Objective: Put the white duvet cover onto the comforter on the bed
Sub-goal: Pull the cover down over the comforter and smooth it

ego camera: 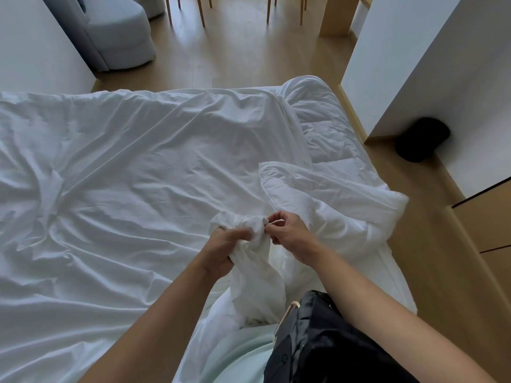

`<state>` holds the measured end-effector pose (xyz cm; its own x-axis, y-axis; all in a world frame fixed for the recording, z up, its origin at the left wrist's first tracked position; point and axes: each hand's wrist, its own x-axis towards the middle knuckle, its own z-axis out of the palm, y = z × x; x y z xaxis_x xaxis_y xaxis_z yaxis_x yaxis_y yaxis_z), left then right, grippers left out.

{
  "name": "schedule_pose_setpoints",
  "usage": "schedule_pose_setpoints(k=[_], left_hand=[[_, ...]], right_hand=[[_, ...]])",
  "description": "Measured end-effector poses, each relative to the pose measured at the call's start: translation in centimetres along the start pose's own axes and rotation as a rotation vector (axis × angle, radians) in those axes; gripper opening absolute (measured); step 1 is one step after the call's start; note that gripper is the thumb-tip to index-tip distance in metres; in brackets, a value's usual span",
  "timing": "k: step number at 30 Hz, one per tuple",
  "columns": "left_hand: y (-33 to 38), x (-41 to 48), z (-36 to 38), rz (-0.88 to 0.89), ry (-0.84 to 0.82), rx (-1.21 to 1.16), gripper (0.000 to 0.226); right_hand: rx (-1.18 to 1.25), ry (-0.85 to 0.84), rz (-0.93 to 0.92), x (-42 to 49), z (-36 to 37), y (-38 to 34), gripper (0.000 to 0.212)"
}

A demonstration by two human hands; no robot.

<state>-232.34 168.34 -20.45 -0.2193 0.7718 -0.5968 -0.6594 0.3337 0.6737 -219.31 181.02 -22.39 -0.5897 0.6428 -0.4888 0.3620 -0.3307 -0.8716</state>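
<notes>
Beside the wood floor (249, 56), the cover (138, 161) lay spread flat, the comforter (329, 139) mostly bare at right. The left hand (221, 250) gripped a bunched cover corner at near right; the right hand (287, 233) pinched it. Little seemed done.

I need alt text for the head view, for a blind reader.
The left hand grips a bunched corner of white bedding while the right hand pinches its tip. The duvet cover lies spread out on the left; the quilted comforter shows on the right.
</notes>
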Motion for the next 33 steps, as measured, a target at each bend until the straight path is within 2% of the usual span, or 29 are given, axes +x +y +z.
schedule_pose_setpoints(k=[5, 7, 10, 12, 14, 16, 18, 19, 23, 25, 26, 27, 29, 30, 31, 33], left_hand=[[-0.7, 0.3, 0.2, -0.015, 0.147, -0.012, 0.025], [-0.9, 0.5, 0.6, -0.041, 0.174, -0.050, 0.025], [-0.8, 0.8, 1.4, -0.054, 0.209, -0.156, 0.025], [-0.8, 1.1, 2.0, -0.045, 0.284, -0.188, 0.026], [-1.2, 1.3, 2.7, -0.039, 0.367, -0.211, 0.029], [-1.7, 1.2, 3.5, -0.044, 0.439, -0.233, 0.032], [-2.3, 1.4, 4.1, -0.056, 0.532, -0.229, 0.033], [-2.6, 1.6, 4.4, -0.062, 0.577, -0.228, 0.031], [-4.7, 2.4, 6.1, -0.107, 0.682, -0.275, 0.018], [-5.9, 2.5, 7.0, -0.119, 0.705, -0.300, 0.014], [-6.4, 2.6, 7.4, -0.117, 0.708, -0.326, 0.016], [-6.9, 2.6, 7.7, -0.108, 0.717, -0.366, 0.015], [-7.6, 2.6, 8.1, -0.073, 0.761, -0.480, 0.023], [-7.8, 2.7, 8.1, -0.061, 0.781, -0.530, 0.029], [-8.1, 2.8, 8.2, -0.056, 0.799, -0.571, 0.034], [-8.4, 3.2, 8.5, -0.030, 0.808, -0.640, 0.040]], right_hand=[[-0.156, -0.086, 0.100, 0.1, -0.8, 1.6, 0.014], [-0.241, -0.017, 0.074, 0.6, -1.3, 2.1, 0.022], [-0.667, 0.348, -0.022, 2.8, -2.7, 2.0, 0.069], [-0.895, 0.407, 0.016, 4.1, -4.0, 2.0, 0.092], [-0.892, 0.273, 0.115, 5.3, -5.2, 2.9, 0.086], [-0.824, 0.078, 0.199, 5.9, -6.2, 3.9, 0.059], [-0.825, -0.209, 0.271, 6.0, -7.1, 4.6, 0.027], [-0.857, -0.367, 0.310, 6.0, -7.4, 4.9, 0.019], [-1.044, -0.894, 0.518, 5.4, -9.2, 6.0, 0.007], [-1.045, -0.998, 0.527, 6.1, -10.3, 6.3, 0.015], [-1.024, -0.944, 0.436, 6.9, -10.7, 6.1, 0.024], [-0.993, -0.819, 0.303, 7.9, -11.0, 5.8, 0.032], [-0.937, -0.469, -0.014, 10.6, -10.8, 4.8, 0.046], [-0.912, -0.333, -0.120, 12.1, -10.4, 4.3, 0.061], [-0.899, -0.271, -0.146, 13.7, -10.0, 4.0, 0.081], [-0.913, -0.320, -0.035, 16.5, -8.8, 4.1, 0.120]])
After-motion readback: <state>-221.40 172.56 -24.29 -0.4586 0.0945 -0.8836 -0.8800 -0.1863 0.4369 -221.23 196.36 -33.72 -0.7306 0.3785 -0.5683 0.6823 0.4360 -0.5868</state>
